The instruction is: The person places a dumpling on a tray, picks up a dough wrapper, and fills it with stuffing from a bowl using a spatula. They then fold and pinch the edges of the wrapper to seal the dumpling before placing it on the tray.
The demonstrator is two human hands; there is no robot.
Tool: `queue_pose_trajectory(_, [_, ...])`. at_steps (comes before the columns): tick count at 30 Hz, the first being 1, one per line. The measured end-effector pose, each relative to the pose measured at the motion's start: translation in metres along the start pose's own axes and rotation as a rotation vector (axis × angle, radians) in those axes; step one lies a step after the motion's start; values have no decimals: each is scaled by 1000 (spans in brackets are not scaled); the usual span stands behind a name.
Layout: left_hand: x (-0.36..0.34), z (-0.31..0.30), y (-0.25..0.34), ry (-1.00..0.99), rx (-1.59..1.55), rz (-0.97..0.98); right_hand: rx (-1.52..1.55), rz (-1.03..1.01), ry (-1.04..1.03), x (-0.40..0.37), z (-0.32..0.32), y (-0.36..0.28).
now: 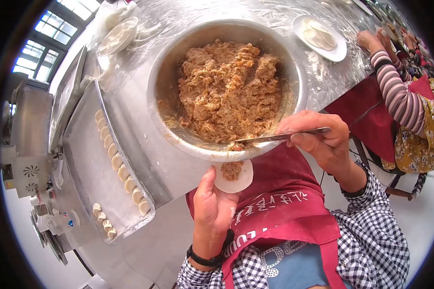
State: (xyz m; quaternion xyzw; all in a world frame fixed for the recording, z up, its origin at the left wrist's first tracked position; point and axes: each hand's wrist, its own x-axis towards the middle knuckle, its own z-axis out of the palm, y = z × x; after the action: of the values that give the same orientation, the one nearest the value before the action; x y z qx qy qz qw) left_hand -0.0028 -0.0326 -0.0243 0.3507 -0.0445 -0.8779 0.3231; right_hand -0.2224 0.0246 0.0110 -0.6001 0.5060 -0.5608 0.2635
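Note:
A large metal bowl point(155, 115) holds a mound of brown minced filling point(226, 89). My left hand point(214, 204), below the bowl's near rim, holds a round dough wrapper point(243, 180) with a portion of filling point(231, 170) on it. My right hand point(323, 139) is at the bowl's lower right rim, its fingers closed on the handle of a metal utensil point(279, 137). The utensil's tip lies at the near inner edge of the bowl, touching some filling.
At the left a metal tray point(84, 159) holds a row of folded dumplings point(116, 162) and a smaller group point(104, 221). A plate of wrappers point(318, 38) stands upper right, a floury plate point(119, 36) upper left. Another person's hands point(373, 41) are at the right.

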Motion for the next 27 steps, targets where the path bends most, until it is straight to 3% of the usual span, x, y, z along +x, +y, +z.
queue_pose_trajectory(2, [1, -3, 1, -22, -21, -4, 237, 119, 73, -6, 5, 1])
queue_pose_trajectory(9, [0, -6, 1, -105, -93, -27, 440, 101, 217, -24, 16, 1])
queue_pose_trajectory(19, [-1, -10, -1, -178, -65, -30, -271, -519, -270, -34, 23, 3])
queue_pose_trajectory(25, [2, -13, 1, -63, -98, -59, -233, -434, -282, -40, 14, -5])
queue_pose_trajectory(27, [2, -10, 3, -94, -107, -46, 37, -232, -103, -35, 3, -11])
